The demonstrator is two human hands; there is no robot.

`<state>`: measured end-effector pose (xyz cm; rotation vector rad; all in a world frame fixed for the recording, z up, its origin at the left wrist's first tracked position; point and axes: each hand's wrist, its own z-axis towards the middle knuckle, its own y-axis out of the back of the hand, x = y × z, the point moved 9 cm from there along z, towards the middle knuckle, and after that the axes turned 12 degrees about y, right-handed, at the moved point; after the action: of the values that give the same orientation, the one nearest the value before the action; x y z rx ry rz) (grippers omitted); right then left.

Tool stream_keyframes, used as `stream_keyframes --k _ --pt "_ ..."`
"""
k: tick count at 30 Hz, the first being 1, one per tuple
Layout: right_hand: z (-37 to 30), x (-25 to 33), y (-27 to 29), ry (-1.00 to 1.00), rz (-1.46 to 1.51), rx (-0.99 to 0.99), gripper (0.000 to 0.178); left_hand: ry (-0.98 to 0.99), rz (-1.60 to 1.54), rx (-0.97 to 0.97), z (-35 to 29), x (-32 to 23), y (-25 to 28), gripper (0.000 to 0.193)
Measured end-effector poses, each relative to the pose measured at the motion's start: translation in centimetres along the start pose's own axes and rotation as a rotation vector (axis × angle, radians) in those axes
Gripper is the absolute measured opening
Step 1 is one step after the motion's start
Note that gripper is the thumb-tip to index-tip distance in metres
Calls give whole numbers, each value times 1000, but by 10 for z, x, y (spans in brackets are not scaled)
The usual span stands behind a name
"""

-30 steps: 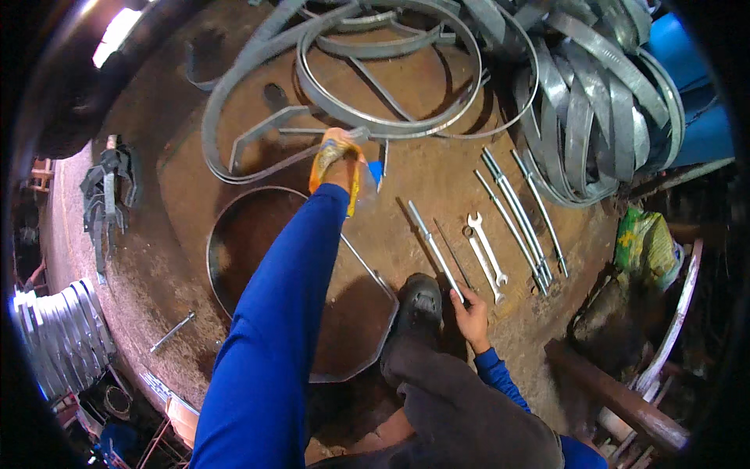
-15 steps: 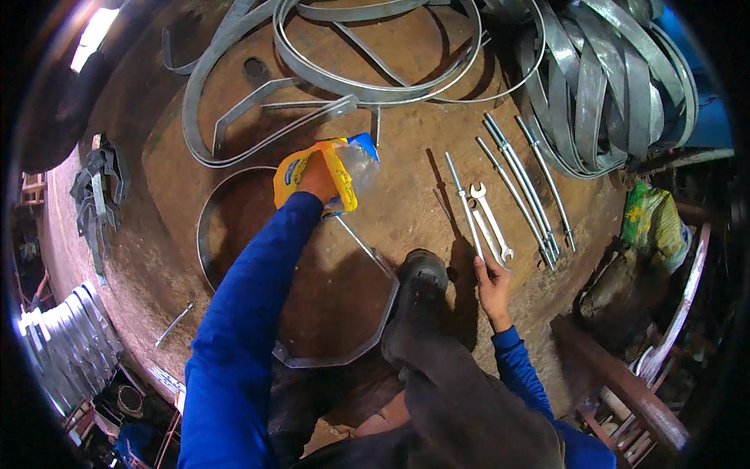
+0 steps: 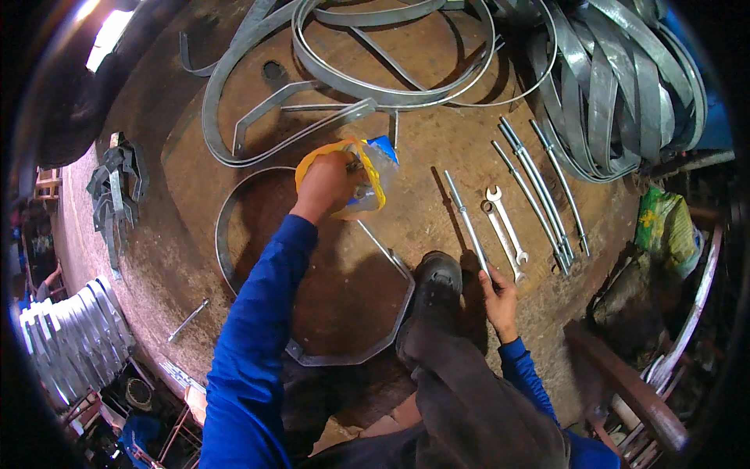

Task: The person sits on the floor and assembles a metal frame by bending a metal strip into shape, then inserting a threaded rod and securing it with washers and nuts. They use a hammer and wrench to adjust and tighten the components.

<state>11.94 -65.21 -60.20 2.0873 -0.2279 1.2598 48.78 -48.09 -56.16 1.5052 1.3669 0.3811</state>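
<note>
My left hand (image 3: 326, 181) is at the mouth of a yellow and blue plastic bag (image 3: 380, 186). Its fingers are closed, and a small greyish thing shows at their tips, too unclear to name. Between the thumb and fingers of my right hand (image 3: 498, 299) is the lower end of a metal rod (image 3: 465, 213) with a nut partway along it. The rod points up and to the left over the floor. Just right of it lie an open-ended wrench (image 3: 509, 220) and a second wrench (image 3: 497, 228), side by side.
Several rods (image 3: 539, 187) lie right of the wrenches. A bent metal hoop (image 3: 225, 242) lies below the bag, close to my shoe (image 3: 439, 273). Larger strip hoops (image 3: 344, 92) spread across the far floor. A strip coil (image 3: 617, 94) stands far right, bracket pieces (image 3: 117, 187) far left.
My left hand has drawn partly out of the bag, so its back and fingers now show. My right hand still holds the rod. The whole view has shifted slightly.
</note>
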Motion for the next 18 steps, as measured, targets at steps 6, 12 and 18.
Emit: stream_keyframes --k 6,12,18 --pt "4 7 -5 10 11 21 37 53 -348 -35 -24 -7 31 26" --pt "7 15 -3 -95 -49 80 40 204 -937 129 -53 -3 40 30" --pt "7 15 4 5 -37 34 41 109 -1029 629 -116 -43 15 32"
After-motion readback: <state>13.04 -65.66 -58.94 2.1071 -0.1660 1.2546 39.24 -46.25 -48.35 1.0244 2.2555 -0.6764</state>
